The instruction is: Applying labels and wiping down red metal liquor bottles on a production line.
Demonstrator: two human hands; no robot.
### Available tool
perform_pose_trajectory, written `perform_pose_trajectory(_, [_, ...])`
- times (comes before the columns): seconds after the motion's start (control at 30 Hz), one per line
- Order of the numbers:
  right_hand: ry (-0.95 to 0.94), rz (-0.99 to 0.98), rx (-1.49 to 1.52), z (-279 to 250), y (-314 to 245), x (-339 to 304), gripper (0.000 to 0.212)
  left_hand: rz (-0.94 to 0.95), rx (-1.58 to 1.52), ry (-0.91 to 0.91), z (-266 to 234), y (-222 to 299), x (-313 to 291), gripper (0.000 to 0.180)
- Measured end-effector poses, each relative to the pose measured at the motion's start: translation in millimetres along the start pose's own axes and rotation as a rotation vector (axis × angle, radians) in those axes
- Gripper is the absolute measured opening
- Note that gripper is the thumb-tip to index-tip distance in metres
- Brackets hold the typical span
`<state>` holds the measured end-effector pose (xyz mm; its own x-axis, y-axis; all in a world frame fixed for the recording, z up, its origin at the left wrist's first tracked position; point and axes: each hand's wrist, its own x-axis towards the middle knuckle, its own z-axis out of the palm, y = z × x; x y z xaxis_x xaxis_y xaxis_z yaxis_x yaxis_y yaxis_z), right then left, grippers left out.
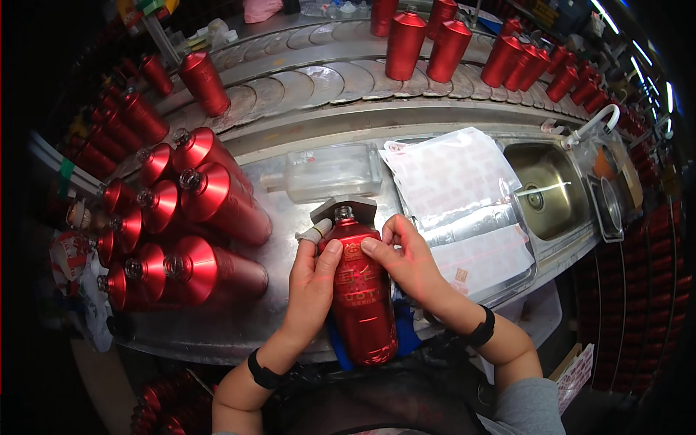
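Note:
A glossy red bottle [362,319] with gold print and a bare glass neck lies tilted in front of me, its base toward my body. My left hand [313,274] grips its left shoulder, thumb on the front; one finger wears a white wrap. From the other side, my right hand [407,262] presses its thumb against the emblem near the shoulder, its other fingers curled. The neck rests by a dark angled block [366,210]. Beneath the bottle's lower part shows a blue cloth [407,330]. Beyond the block lies a clear glass bottle [330,172] on its side.
Several red bottles [225,206] crowd the metal table's left. Printed sheets [449,174] lie right of centre, beside a steel sink [540,210] with a white tap [598,123]. Behind runs a curved conveyor [319,87] carrying more red bottles. Stacked red bottles fill the far right.

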<state>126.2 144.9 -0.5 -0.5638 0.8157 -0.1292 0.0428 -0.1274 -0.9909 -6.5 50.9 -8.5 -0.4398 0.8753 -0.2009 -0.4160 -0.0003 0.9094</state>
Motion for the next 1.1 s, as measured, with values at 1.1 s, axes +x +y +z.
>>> perform_pose_trajectory(1.1, [-0.043,0.123,0.088,-3,-7,3,0.034,-0.049,0.138,-0.033,1,15,6,0.037])
